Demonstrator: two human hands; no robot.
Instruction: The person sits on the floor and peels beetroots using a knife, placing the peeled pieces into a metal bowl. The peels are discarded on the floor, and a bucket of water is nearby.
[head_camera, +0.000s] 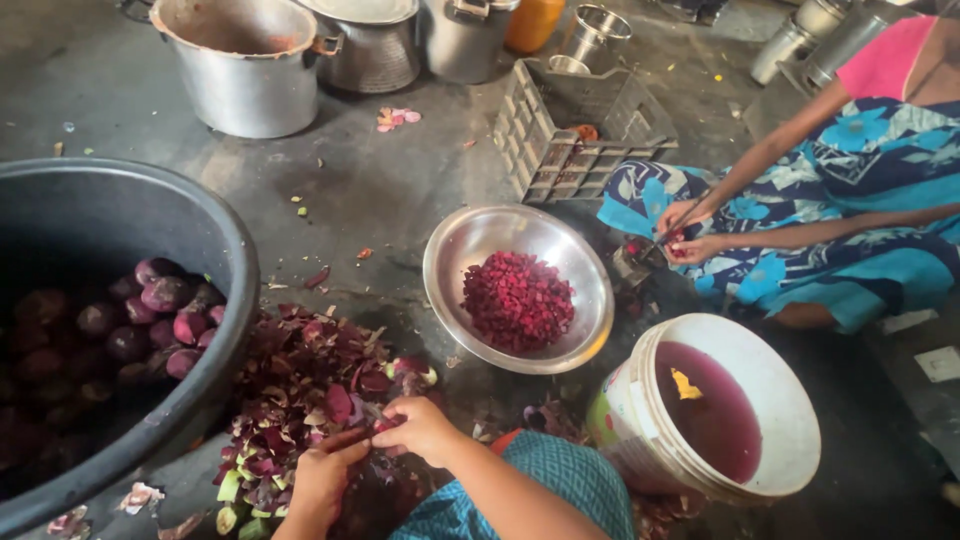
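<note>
My left hand (325, 478) and my right hand (418, 428) meet low in the frame, fingers closed together around a small purple vegetable piece (384, 424) held between them. They hover just above a heap of purple peels and green stem ends (300, 385) on the floor. A large black tub (215, 235) at the left holds many purple round vegetables (165, 315). Ahead sits a steel bowl (455, 245) with a mound of chopped dark red pieces (517, 300).
A white bucket (790, 400) of purple water stands at my right. Another person in blue patterned cloth sits at the far right, hands (685, 232) cutting something. A grey plastic crate (560, 140) and several metal pots (245, 60) stand behind on the grey floor.
</note>
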